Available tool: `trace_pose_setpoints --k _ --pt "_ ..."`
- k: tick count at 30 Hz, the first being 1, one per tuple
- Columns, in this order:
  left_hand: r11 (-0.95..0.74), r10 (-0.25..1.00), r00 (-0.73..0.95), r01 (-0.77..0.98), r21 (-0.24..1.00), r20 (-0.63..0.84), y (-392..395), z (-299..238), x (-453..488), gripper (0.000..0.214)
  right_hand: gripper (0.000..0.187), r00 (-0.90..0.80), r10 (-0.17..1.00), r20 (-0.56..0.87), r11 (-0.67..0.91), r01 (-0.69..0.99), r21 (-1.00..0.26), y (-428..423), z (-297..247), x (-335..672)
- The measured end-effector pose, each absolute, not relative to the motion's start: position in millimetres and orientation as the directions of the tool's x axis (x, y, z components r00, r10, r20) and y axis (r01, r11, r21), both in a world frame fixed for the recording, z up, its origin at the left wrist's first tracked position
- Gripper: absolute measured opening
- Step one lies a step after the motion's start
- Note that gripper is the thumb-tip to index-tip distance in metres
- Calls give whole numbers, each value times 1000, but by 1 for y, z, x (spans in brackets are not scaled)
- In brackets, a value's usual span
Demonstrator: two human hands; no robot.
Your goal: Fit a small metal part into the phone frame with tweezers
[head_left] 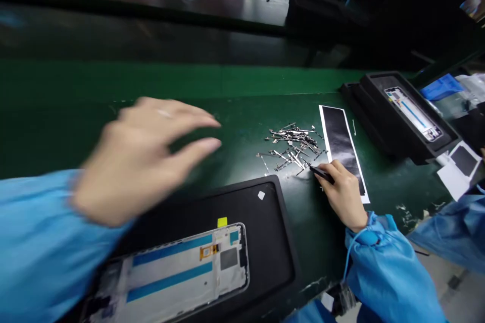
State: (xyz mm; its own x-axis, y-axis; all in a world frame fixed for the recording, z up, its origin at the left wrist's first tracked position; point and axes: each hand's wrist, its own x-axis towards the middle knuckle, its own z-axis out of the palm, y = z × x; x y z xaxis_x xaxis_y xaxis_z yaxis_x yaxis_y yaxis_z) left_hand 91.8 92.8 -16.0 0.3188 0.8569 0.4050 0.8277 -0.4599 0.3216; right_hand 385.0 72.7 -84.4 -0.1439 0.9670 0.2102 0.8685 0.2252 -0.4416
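My left hand [146,154] hovers blurred above the green bench, fingers stretched out and apart, holding nothing. Below it a black tray [278,247] holds a white phone frame [178,272] with blue strips. My right hand [343,192] is closed on black tweezers [322,173], their tip at the near edge of a pile of small metal parts [293,146]. A black strip on white backing [341,144] lies just beside that hand. Both arms wear blue sleeves.
A second black tray [382,116] with another phone frame [415,113] sits at the right. A white card with a black square [460,164] lies past it. Another person's blue sleeve [450,232] shows at the right edge. A dark conveyor rail [151,35] runs behind the bench.
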Motion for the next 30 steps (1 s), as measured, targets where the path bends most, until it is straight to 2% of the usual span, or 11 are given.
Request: trace_pose_setpoints --k 4,8,11,14,17,19,23,25,30 --pt "-683 722 554 667 297 414 97 -26 153 21 10 -142 974 175 214 829 -517 72 -84 383" --pt "-747 659 650 623 231 378 93 -37 197 17 9 -116 986 117 164 749 -642 58 -70 385" --pt "-793 601 688 577 196 406 89 -43 210 19 13 -116 993 28 98 664 -741 48 -57 387" --pt "-793 609 700 534 292 374 90 -46 216 17 21 -94 995 -42 22 596 -803 42 -50 390" --pt "-617 729 667 547 566 150 95 -46 219 16 20 -43 994 -102 -66 507 -859 41 -50 392" --pt "-463 775 632 565 683 3 98 -44 220 14 19 -2 991 -133 -118 440 -890 42 -53 394" --pt "-310 820 563 586 749 -101 104 -40 218 16 18 49 990 -130 -139 377 -916 41 -58 398" --pt "-234 832 537 568 789 -139 104 -37 217 8 18 70 988 -135 -151 325 -934 40 -57 398" --pt "46 861 452 387 921 -233 95 -30 219 10 16 122 970 -210 -223 100 -970 36 -52 395"
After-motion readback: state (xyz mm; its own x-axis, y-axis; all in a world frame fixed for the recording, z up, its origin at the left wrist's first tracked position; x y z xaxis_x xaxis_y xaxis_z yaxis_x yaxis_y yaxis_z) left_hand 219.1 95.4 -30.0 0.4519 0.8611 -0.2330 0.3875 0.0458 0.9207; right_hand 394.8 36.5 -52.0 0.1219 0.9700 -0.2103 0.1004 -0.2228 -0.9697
